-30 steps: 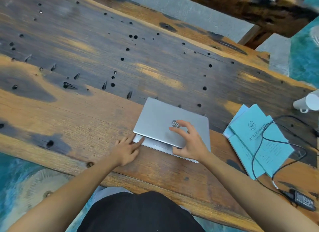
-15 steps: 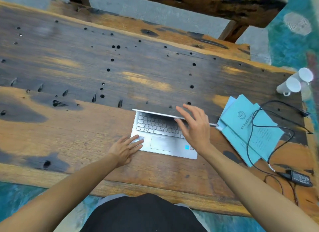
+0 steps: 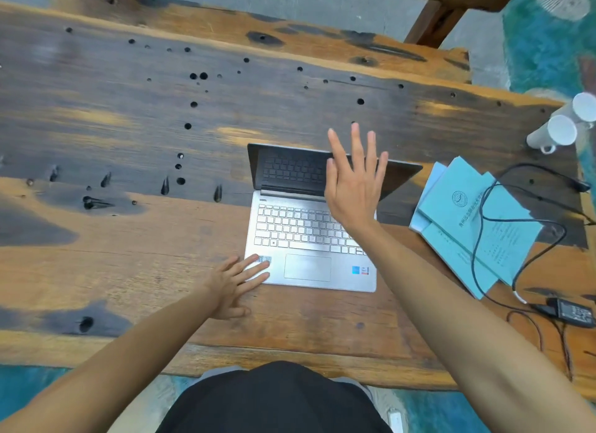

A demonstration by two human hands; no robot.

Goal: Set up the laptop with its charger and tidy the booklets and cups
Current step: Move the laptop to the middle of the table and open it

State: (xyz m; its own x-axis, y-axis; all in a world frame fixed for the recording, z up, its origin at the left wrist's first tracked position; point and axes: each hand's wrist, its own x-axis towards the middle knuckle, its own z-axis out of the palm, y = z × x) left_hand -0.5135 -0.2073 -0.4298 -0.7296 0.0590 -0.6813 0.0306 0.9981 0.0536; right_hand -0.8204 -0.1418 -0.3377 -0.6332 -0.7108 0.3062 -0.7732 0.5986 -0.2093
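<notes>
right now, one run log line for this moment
laptop: open, screen dark | left hand: pressing base corner | right hand: open at lid | charger: unplugged, cable over booklets

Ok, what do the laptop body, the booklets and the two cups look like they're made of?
Laptop: silver, matte, metal or metal-look plastic; even brushed-grey sheen. Booklets: light-blue paper or thin card, matte, with printed text and flat thin edges. Cups: white, smooth, probably ceramic; one shows a small handle, but they are blurred.

Bare table (image 3: 135,116) left of the open laptop (image 3: 306,239); right side crowded (booklets (image 3: 467,226), charger cable (image 3: 522,220), cups (image 3: 561,126)).
</notes>
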